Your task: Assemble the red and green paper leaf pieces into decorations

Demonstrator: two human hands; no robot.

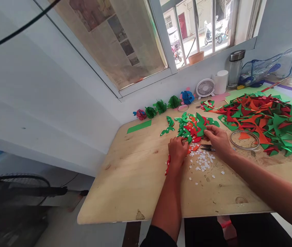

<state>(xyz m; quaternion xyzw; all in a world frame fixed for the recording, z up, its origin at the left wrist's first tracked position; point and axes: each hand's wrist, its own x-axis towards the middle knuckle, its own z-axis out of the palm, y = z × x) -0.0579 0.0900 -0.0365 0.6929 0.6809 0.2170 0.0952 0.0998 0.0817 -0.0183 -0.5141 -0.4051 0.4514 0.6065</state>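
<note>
A small heap of green, red and orange cut-out pieces [192, 124], some with white squares on them, lies in front of my hands. My right hand [219, 140] pinches a green cut-out piece [201, 127] by its edge at the heap's right side. At the near left side of the heap is my left hand [178, 150], fingers curled down; what lies under its fingertips is hidden. Dark-bladed scissors [207, 147] lie partly beneath my right hand. Small white paper squares [203, 160] are scattered between my forearms. Red pieces [167, 164] show beside my left wrist.
A large pile of red, orange and green scraps [264, 118] covers the table's right side, with a tape ring [245, 140] before it. Folded paper ornaments [161, 106], a small white fan [205, 88] and a glass bottle [235, 70] line the wall. A green strip [139, 126] lies left.
</note>
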